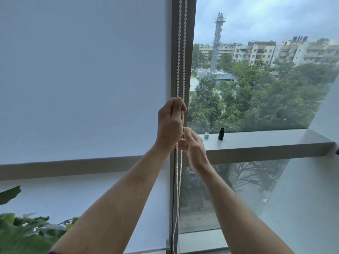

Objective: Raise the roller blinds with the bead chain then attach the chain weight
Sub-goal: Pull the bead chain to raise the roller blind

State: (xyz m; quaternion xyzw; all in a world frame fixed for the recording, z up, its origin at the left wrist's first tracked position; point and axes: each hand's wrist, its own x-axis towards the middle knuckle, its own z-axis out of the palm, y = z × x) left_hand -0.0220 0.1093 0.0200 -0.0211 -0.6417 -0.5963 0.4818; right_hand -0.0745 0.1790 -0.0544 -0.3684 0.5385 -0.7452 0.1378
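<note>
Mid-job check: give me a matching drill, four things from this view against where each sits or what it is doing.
Things:
1. left hand
2. right hand
3. black tube
4. blind

States:
A. standing upright on the sill
B. covering the left pane down to near the floor
C. closed on the chain, the upper of the two hands
D. at the chain, below the other hand

Pairs: 1-C, 2-D, 3-A, 4-B

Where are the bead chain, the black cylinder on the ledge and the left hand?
bead chain (178,52): head view, on the left strand above the hands.
black cylinder (221,134): head view, on its side wall.
left hand (170,123): head view, on its back.
</note>
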